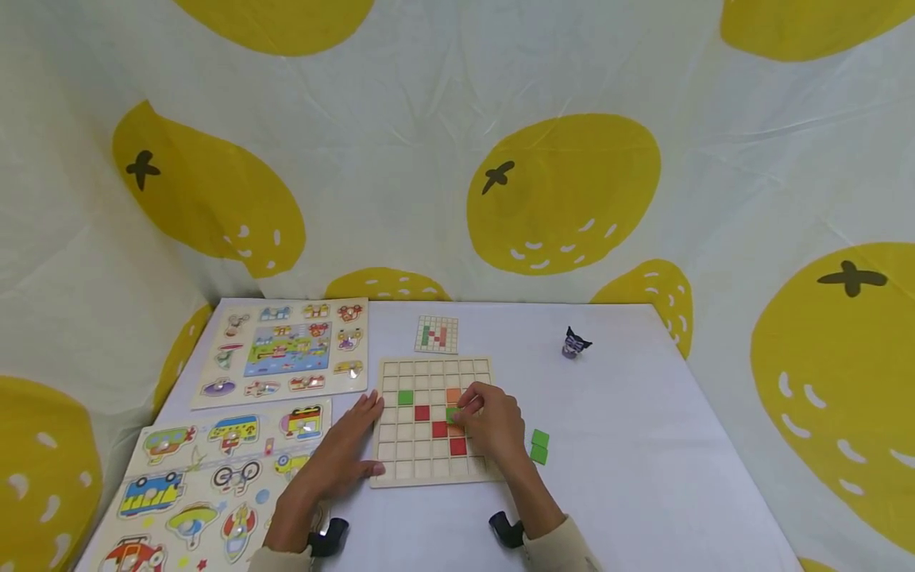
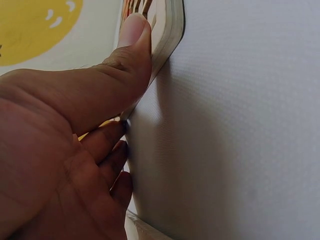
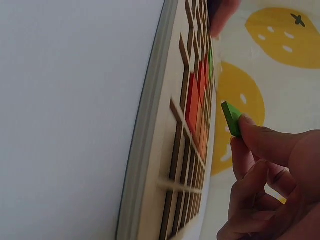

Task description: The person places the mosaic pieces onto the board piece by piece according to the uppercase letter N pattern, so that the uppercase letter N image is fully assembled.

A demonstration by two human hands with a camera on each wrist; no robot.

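Note:
A wooden grid board (image 1: 403,469) lies on the white table. In its cells sit a green tile (image 1: 405,397), red tiles (image 1: 422,413) along a diagonal, and orange tiles (image 1: 453,395), partly covered by my right hand. Between thumb and fingertips, my right hand (image 1: 493,421) pinches another green tile (image 3: 232,119), held above the board in the right wrist view. My left hand (image 1: 341,449) rests against the board's left edge, its fingers fairly straight and spread. In the left wrist view the thumb (image 2: 132,37) touches the board's rim.
Two loose green tiles (image 1: 539,445) lie right of the board. A small pattern card (image 1: 436,334) lies behind it. Two picture puzzle boards (image 1: 279,349) cover the table's left side. A small dark figurine (image 1: 574,343) stands at the back right. A fruit-print cloth hangs behind.

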